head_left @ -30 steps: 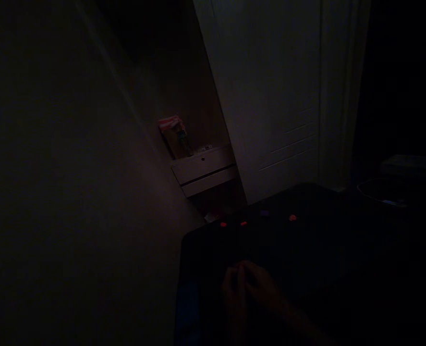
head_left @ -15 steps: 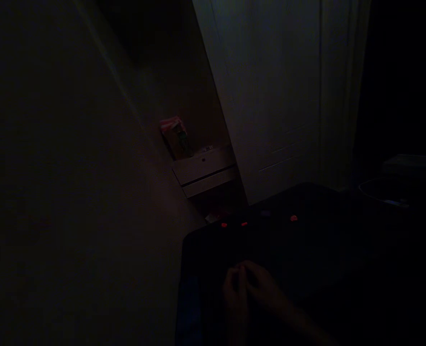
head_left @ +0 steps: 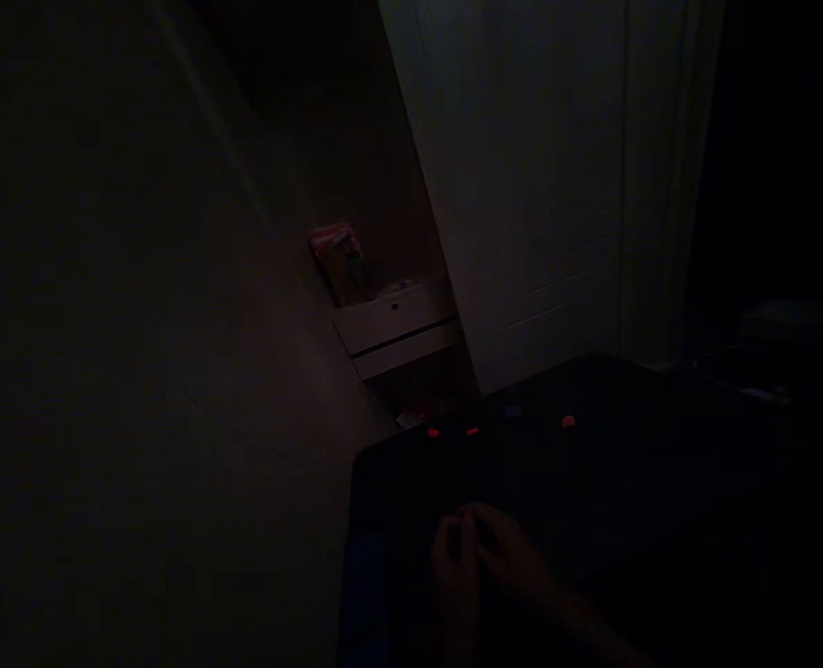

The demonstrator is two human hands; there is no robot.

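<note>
The room is very dark. My left hand (head_left: 451, 561) and my right hand (head_left: 505, 552) meet over a black surface (head_left: 592, 482) low in the middle of the view. Their fingertips are pinched together and touch one another. Whatever lies between them is too small and too dim to make out. Three small red pieces (head_left: 472, 432) lie in a row near the far edge of the black surface, apart from both hands.
A pale wall fills the left. A light door (head_left: 536, 186) stands behind the black surface. A small white shelf unit (head_left: 397, 327) sits in the corner with a red and white packet (head_left: 338, 260) leaning above it. Dim shapes lie at far right.
Both hands stay pinched together in the same place. The view has shifted very slightly.
</note>
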